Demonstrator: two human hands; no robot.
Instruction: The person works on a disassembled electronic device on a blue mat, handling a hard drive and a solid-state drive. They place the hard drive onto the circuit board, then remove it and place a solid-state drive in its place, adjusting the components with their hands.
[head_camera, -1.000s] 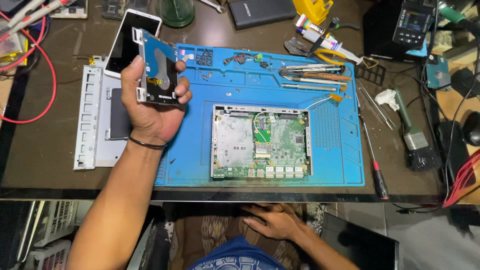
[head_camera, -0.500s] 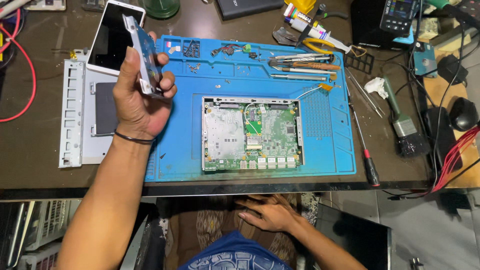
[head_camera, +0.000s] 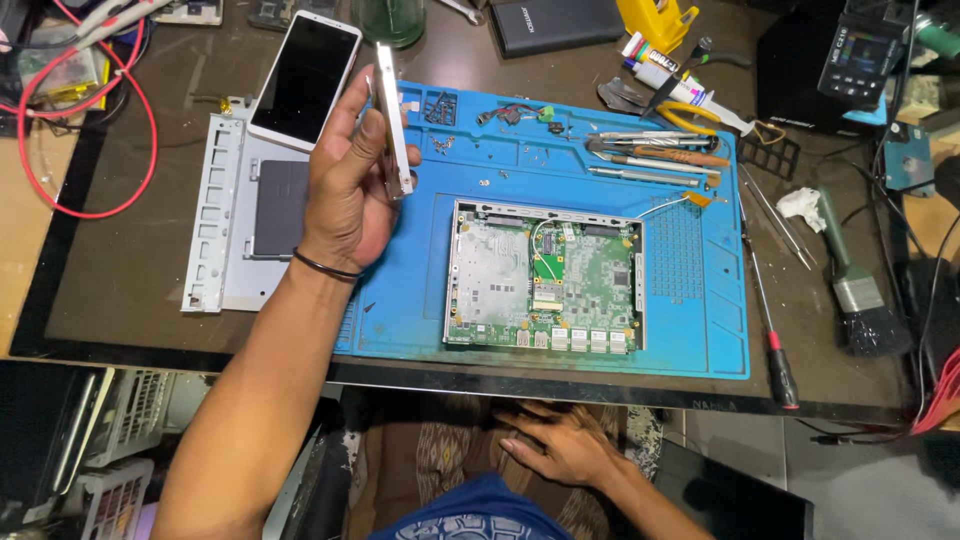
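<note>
My left hand (head_camera: 348, 190) is raised over the left edge of the blue work mat (head_camera: 690, 300) and grips a thin metal drive bracket (head_camera: 393, 118), now turned edge-on to the camera. An opened small computer with its green circuit board (head_camera: 545, 278) lies in the middle of the mat, apart from the hand. My right hand (head_camera: 560, 445) rests flat on my lap below the desk edge, fingers spread, holding nothing.
A grey metal cover plate (head_camera: 225, 225) and a white phone (head_camera: 305, 78) lie left of the mat. Tweezers and tools (head_camera: 660, 155) line the mat's top tray. A red-handled screwdriver (head_camera: 775, 350), a brush (head_camera: 850, 285) and red wires (head_camera: 90, 130) sit around.
My left hand has rotated the bracket from flat-facing to edge-on. My right hand stays on my lap.
</note>
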